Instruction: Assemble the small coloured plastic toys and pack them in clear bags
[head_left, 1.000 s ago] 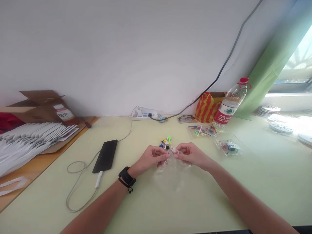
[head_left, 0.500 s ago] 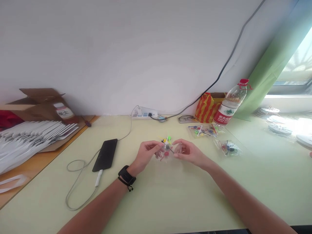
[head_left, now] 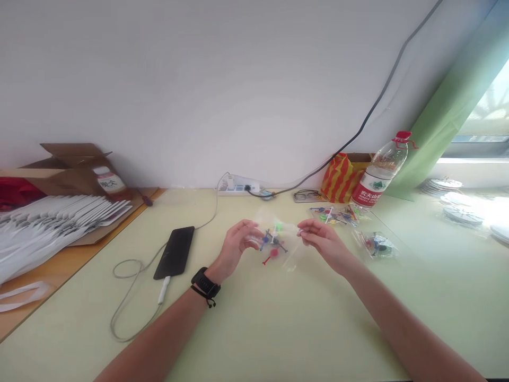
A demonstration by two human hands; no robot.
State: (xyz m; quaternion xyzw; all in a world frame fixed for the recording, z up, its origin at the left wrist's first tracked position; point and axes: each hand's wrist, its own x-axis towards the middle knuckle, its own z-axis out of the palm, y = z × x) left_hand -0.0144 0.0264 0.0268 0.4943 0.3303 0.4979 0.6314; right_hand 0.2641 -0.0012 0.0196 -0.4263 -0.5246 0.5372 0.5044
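Observation:
Between my hands is a clear plastic bag (head_left: 292, 249) holding several small coloured plastic pieces: a red piece (head_left: 273, 254), a green piece (head_left: 279, 227), and blue, white and dark ones. My left hand (head_left: 237, 243) grips the bag's left side, thumb and fingers closed on the film. At the right edge, my right hand (head_left: 320, 239) pinches the plastic between thumb and fingertips. The bag hangs just over the table, or rests on it; I cannot tell which. A black watch (head_left: 205, 282) is on my left wrist.
Two more bags of plastic pieces, a filled bag (head_left: 333, 215) and a smaller filled bag (head_left: 377, 245), lie at the right. Behind them stands a water bottle (head_left: 377, 172). A phone (head_left: 175, 252) on a cable lies left, near a power strip (head_left: 238, 187). White discs (head_left: 463, 215) are far right.
My right hand has moved right, away from my left. The bag is now spread wider and flatter, and the pieces inside show more. The camera view has shifted slightly.

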